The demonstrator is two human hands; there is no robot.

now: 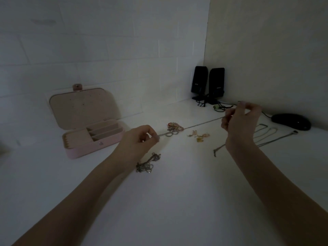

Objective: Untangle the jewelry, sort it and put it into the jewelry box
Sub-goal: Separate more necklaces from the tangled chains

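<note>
a thin chain (200, 123) is pinched taut by the left hand (142, 139) and right hand (239, 121) over a white table (177, 201) set in a dim tiled corner.

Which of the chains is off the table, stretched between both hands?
The thin chain, pinched by the left hand and right hand; the tangled chain lies on the table.

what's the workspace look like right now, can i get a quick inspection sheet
surface: white table, dimly lit
job's things: pink jewelry box open, compartments look empty; chain stretched between both hands; ring pile; tangled chains; gold pieces; laid-out necklaces
clutter: two speakers, mouse
grippers: left hand and right hand each pinch the chain
cables: dark wires by speakers
surroundings: tiled wall
</note>
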